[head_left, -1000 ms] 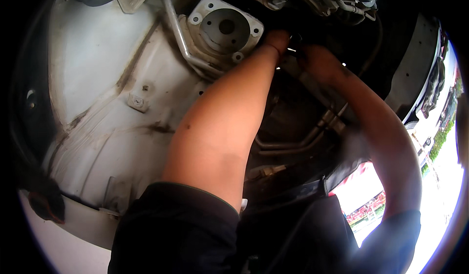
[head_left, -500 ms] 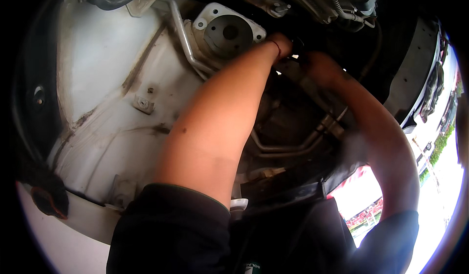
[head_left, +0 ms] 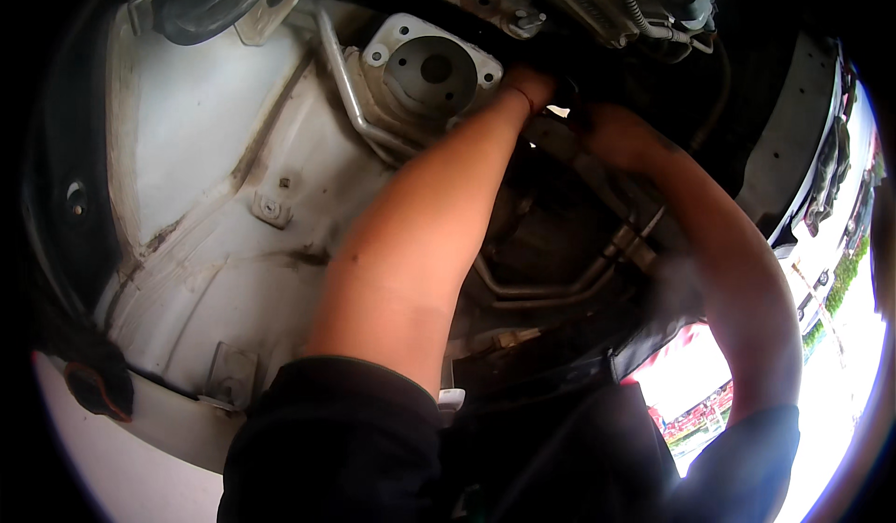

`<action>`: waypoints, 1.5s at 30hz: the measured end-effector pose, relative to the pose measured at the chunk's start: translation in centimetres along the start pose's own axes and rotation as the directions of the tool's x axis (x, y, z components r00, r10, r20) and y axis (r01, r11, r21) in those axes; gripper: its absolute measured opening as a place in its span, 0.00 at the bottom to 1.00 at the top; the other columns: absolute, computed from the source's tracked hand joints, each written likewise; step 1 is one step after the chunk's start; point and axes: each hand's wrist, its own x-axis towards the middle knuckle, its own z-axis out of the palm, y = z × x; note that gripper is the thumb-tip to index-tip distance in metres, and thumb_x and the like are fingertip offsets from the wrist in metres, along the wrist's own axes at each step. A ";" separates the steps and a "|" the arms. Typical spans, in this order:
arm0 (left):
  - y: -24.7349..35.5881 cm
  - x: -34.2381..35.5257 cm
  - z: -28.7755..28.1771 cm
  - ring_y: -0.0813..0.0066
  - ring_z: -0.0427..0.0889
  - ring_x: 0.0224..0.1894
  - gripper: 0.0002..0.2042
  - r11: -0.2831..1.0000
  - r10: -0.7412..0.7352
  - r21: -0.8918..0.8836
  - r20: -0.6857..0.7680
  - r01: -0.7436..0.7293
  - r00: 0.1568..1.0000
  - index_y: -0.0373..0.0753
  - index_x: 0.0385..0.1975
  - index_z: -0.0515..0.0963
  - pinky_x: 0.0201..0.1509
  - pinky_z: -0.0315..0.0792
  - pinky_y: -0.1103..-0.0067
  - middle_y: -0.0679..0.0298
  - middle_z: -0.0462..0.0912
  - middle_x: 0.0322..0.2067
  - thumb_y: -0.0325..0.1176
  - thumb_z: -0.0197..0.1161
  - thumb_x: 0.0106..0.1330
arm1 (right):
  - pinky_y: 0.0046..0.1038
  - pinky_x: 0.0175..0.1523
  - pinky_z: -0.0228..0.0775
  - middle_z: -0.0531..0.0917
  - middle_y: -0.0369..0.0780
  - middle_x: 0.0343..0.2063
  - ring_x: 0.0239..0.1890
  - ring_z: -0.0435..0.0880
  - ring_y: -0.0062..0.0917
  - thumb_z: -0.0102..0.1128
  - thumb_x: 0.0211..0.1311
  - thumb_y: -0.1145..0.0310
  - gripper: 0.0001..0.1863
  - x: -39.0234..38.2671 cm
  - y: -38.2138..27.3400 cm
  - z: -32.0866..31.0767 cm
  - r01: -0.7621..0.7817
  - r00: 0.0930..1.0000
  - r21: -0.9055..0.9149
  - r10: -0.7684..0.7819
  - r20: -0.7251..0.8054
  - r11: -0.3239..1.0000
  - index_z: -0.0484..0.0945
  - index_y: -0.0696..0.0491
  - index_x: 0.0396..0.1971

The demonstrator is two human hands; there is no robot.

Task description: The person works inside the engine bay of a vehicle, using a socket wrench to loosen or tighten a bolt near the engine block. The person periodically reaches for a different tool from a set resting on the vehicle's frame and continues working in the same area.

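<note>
Both my arms reach deep into a vehicle's engine bay. My left hand [head_left: 534, 84] is bent at the wrist beside a white metal mount plate [head_left: 383, 40] with a round dark centre and bolt holes. Its fingers vanish into deep shadow. Just to the right, my right hand [head_left: 607, 136] is turned inward toward the left one, above a metal frame rail [head_left: 597, 180]. Its fingertips are lost in the dark too. What either hand touches or holds is hidden. A small bright gap shows between the hands.
A bent metal pipe [head_left: 342, 80] runs left of the mount plate. Dirty white body panels [head_left: 201, 122] fill the left side. Further metal tubes [head_left: 551, 292] cross below the hands. A bracket with studs [head_left: 485, 0] and a ribbed hose [head_left: 635, 5] sit at the far side.
The view has shifted slightly, so the engine bay parts sit a little differently in it. Both hands stay at nearly the same spot.
</note>
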 end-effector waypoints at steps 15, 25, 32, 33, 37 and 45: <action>-0.6 3.2 4.0 0.67 0.73 0.33 0.12 -0.016 -0.324 -0.981 0.188 0.194 0.927 0.37 0.31 0.74 0.35 0.67 0.71 0.61 0.75 0.29 0.36 0.48 0.54 | 0.36 0.45 0.69 0.78 0.50 0.34 0.39 0.77 0.42 0.48 0.51 0.62 0.16 0.1 0.6 -1.0 0.147 0.982 0.025 -0.143 -0.126 0.989 0.76 0.59 0.33; -6.4 5.9 10.6 0.67 0.72 0.33 0.12 0.303 -0.258 -0.938 -0.251 -0.169 0.933 0.36 0.31 0.75 0.36 0.67 0.73 0.59 0.76 0.32 0.36 0.49 0.53 | 0.39 0.43 0.68 0.76 0.50 0.34 0.38 0.77 0.42 0.44 0.58 0.62 0.17 -0.4 -1.9 -0.3 0.004 0.999 -0.253 0.009 0.048 0.967 0.68 0.55 0.44; 1.2 3.8 5.4 0.67 0.71 0.32 0.13 -0.105 -0.413 -0.965 0.263 0.242 0.872 0.37 0.32 0.75 0.35 0.67 0.71 0.60 0.75 0.32 0.38 0.48 0.55 | 0.37 0.43 0.69 0.77 0.50 0.36 0.39 0.77 0.41 0.45 0.54 0.69 0.14 -1.1 -0.7 -1.7 0.097 0.988 -0.008 -0.097 -0.122 0.995 0.71 0.58 0.39; 0.7 3.2 4.9 0.68 0.72 0.32 0.13 -0.038 -0.423 -0.984 0.171 0.172 0.890 0.38 0.32 0.75 0.35 0.67 0.71 0.60 0.75 0.31 0.38 0.47 0.56 | 0.37 0.43 0.69 0.77 0.50 0.36 0.39 0.77 0.41 0.46 0.53 0.70 0.14 -1.2 -1.8 -2.3 0.100 0.989 0.043 -0.094 -0.118 0.994 0.71 0.59 0.38; -3.6 4.1 8.3 0.69 0.72 0.33 0.14 0.348 -0.378 -0.935 -0.205 -0.066 0.903 0.38 0.33 0.75 0.35 0.67 0.72 0.60 0.75 0.30 0.40 0.47 0.57 | 0.35 0.42 0.69 0.77 0.50 0.32 0.36 0.77 0.39 0.48 0.54 0.66 0.14 0.1 1.0 0.8 0.210 0.942 -0.044 -0.214 -0.260 0.977 0.72 0.59 0.37; -2.8 6.9 10.2 0.68 0.73 0.28 0.13 0.055 -0.446 -0.998 -0.012 0.013 0.895 0.37 0.29 0.75 0.33 0.68 0.71 0.59 0.75 0.27 0.38 0.47 0.56 | 0.37 0.43 0.68 0.78 0.50 0.35 0.38 0.77 0.42 0.50 0.54 0.64 0.15 -1.2 -1.7 -1.1 -0.002 0.998 0.070 0.007 -0.064 0.998 0.72 0.59 0.38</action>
